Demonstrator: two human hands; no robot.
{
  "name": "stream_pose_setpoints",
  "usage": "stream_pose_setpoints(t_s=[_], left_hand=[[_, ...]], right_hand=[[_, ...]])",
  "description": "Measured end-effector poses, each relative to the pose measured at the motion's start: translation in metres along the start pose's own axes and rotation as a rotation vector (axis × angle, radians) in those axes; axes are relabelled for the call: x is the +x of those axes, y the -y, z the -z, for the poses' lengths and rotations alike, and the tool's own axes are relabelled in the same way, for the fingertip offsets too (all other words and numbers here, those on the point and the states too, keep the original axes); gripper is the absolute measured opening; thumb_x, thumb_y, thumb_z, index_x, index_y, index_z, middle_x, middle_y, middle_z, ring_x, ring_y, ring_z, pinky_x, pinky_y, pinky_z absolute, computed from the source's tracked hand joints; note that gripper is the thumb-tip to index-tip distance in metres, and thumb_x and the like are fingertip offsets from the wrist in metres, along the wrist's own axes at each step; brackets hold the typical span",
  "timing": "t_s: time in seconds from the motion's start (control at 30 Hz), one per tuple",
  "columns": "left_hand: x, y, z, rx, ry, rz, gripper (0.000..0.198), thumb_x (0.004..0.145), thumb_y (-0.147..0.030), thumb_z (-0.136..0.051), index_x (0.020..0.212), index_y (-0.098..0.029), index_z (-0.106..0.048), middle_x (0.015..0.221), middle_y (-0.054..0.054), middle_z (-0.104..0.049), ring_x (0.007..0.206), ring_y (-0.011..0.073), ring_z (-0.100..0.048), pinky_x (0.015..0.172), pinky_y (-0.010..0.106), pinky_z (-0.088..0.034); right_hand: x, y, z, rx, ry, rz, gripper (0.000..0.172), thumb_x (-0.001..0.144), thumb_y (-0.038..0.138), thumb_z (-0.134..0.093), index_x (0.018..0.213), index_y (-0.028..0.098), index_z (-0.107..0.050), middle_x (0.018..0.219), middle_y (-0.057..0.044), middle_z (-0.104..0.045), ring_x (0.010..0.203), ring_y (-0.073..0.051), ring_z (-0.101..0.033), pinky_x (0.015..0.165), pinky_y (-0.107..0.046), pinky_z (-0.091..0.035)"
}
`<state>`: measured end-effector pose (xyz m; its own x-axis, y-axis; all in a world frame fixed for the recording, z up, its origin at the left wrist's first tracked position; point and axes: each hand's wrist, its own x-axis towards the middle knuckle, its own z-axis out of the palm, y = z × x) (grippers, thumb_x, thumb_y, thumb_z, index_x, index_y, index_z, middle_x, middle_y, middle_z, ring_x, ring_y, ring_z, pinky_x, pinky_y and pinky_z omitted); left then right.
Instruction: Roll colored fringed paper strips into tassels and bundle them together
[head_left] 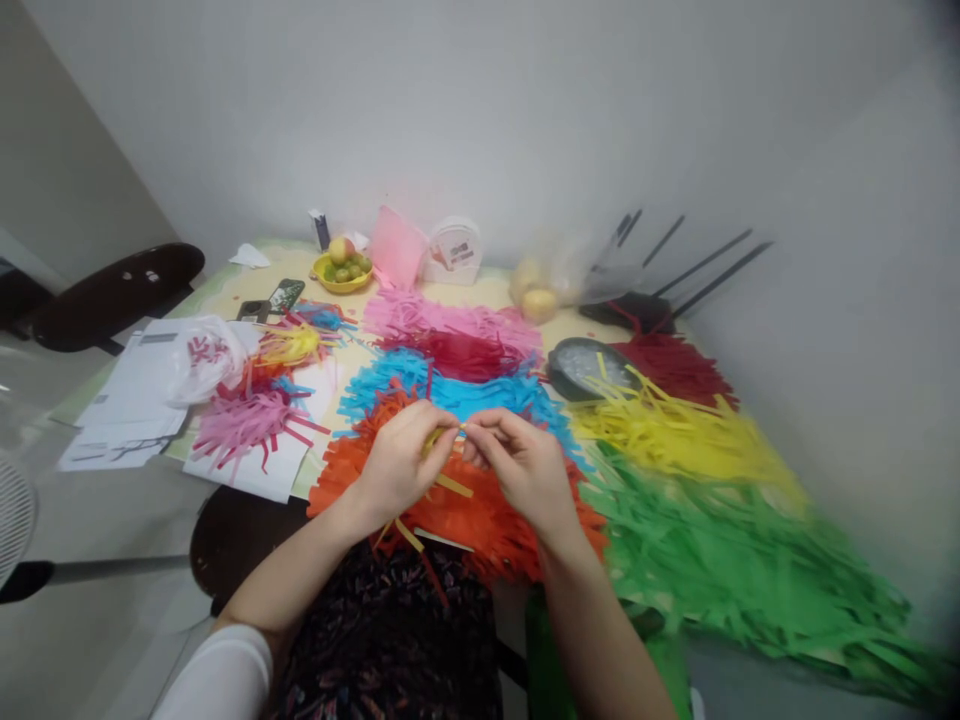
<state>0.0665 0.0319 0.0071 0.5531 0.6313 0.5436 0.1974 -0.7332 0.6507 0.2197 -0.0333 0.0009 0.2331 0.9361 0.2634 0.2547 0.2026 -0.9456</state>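
My left hand (pixel 405 462) and my right hand (pixel 517 462) meet over a pile of orange paper strips (pixel 480 525) at the table's near edge. Both hands pinch the same bunch of yellow paper strips (pixel 439 440), whose loose ends hang down below my left hand. Behind the hands lie piles of blue paper strips (pixel 450 390), dark red strips (pixel 465 352) and pink strips (pixel 435 318). To the right spread yellow strips (pixel 675 435) and a large pile of green strips (pixel 735 560).
Finished multicoloured tassels (pixel 255 415) lie on white papers (pixel 127 400) at the left beside a plastic bag (pixel 202 355). A yellow fruit bowl (pixel 343 270), phones (pixel 285 295), a grey dish (pixel 589 365), bagged fruit (pixel 540 290) and black sticks (pixel 697 270) stand at the back. A dark chair (pixel 112 295) sits far left.
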Motion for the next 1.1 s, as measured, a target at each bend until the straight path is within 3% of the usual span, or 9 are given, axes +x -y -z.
stream_pose_setpoints(t_s=[0.17, 0.27, 0.43, 0.57, 0.67, 0.8, 0.93, 1.1], left_hand=[[-0.001, 0.000, -0.001, -0.019, -0.015, 0.045, 0.013, 0.093, -0.022, -0.053, 0.087, -0.018, -0.063, 0.082, 0.004, -0.066, 0.078, 0.0157, -0.062, 0.074, 0.026, -0.048], [-0.001, 0.001, -0.001, -0.165, 0.002, 0.120, 0.011, 0.092, -0.024, -0.057, 0.088, -0.018, -0.065, 0.083, 0.004, -0.069, 0.078, 0.0155, -0.064, 0.075, 0.026, -0.049], [-0.004, 0.002, -0.007, -0.441, -0.134, 0.286, 0.014, 0.085, -0.030, -0.068, 0.080, -0.017, -0.068, 0.074, 0.002, -0.071, 0.069, 0.0139, -0.066, 0.069, 0.024, -0.052], [-0.005, 0.002, -0.012, -0.516, -0.180, 0.340, 0.016, 0.083, -0.033, -0.071, 0.080, -0.017, -0.073, 0.075, 0.004, -0.074, 0.071, 0.0162, -0.069, 0.072, 0.027, -0.055], [-0.007, 0.004, -0.012, -0.538, -0.164, 0.349, 0.016, 0.084, -0.032, -0.069, 0.088, -0.018, -0.076, 0.084, 0.006, -0.076, 0.078, 0.0177, -0.071, 0.076, 0.028, -0.056], [-0.010, 0.007, -0.012, -0.539, -0.243, 0.375, 0.013, 0.083, -0.030, -0.071, 0.086, -0.019, -0.075, 0.084, 0.004, -0.076, 0.079, 0.0180, -0.073, 0.077, 0.028, -0.058], [-0.011, 0.008, -0.013, -0.620, -0.194, 0.424, 0.019, 0.081, -0.034, -0.073, 0.091, -0.017, -0.074, 0.087, 0.006, -0.077, 0.078, 0.0194, -0.074, 0.076, 0.029, -0.060], [-0.008, 0.008, -0.010, -0.608, -0.115, 0.425, 0.022, 0.078, -0.035, -0.076, 0.089, -0.016, -0.076, 0.084, 0.007, -0.078, 0.077, 0.0196, -0.074, 0.076, 0.029, -0.059]], right_hand=[[-0.001, -0.001, -0.002, -0.036, -0.031, 0.032, 0.016, 0.089, 0.037, -0.063, 0.087, 0.022, -0.068, 0.070, 0.000, -0.069, 0.061, -0.016, -0.066, 0.057, -0.025, -0.054], [0.000, 0.000, -0.002, -0.018, -0.023, 0.016, 0.018, 0.088, 0.038, -0.064, 0.082, 0.021, -0.067, 0.063, 0.001, -0.066, 0.056, -0.014, -0.063, 0.055, -0.025, -0.051], [0.004, 0.000, -0.008, 0.176, -0.016, -0.050, 0.024, 0.086, 0.043, -0.065, 0.084, 0.019, -0.067, 0.053, 0.004, -0.057, 0.046, -0.011, -0.052, 0.047, -0.022, -0.042], [0.004, 0.000, -0.014, 0.166, -0.079, -0.054, 0.026, 0.085, 0.045, -0.065, 0.081, 0.019, -0.066, 0.047, 0.007, -0.047, 0.042, -0.008, -0.041, 0.043, -0.021, -0.035], [0.004, 0.001, -0.013, 0.133, -0.114, -0.042, 0.023, 0.084, 0.042, -0.066, 0.084, 0.019, -0.069, 0.050, 0.006, -0.049, 0.043, -0.008, -0.040, 0.043, -0.021, -0.033], [0.005, 0.002, -0.005, 0.095, -0.036, -0.050, 0.021, 0.080, 0.038, -0.070, 0.090, 0.020, -0.074, 0.051, 0.006, -0.052, 0.045, -0.009, -0.044, 0.044, -0.021, -0.036], [0.006, 0.003, 0.000, 0.067, -0.081, -0.045, 0.020, 0.081, 0.039, -0.069, 0.081, 0.019, -0.072, 0.050, 0.004, -0.053, 0.043, -0.010, -0.046, 0.043, -0.022, -0.037], [0.006, 0.008, -0.002, -0.035, -0.067, 0.007, 0.017, 0.085, 0.036, -0.067, 0.082, 0.020, -0.071, 0.055, 0.003, -0.057, 0.046, -0.010, -0.050, 0.046, -0.023, -0.038]])
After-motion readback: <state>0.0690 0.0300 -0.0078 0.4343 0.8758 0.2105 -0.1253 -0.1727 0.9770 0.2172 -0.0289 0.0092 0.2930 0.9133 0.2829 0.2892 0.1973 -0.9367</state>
